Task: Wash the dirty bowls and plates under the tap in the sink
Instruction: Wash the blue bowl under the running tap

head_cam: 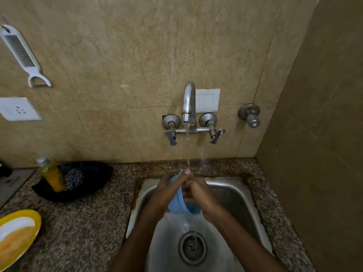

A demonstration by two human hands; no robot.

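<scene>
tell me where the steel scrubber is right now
In the head view, the steel scrubber lies on the black tray on the counter, left of the sink, beside the yellow bottle.

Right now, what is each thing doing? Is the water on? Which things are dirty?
Tap: on, water running.
Blue bowl: tilted on edge under the stream, water spilling off it.
Left hand: holding the bowl.
Right hand: on the bowl's inside.
Sink: wet, drain open.
Yellow plate: dirty, waiting on the counter.
Bottle: upright, capped.
Steel scrubber: unused, beside the bottle.
</scene>
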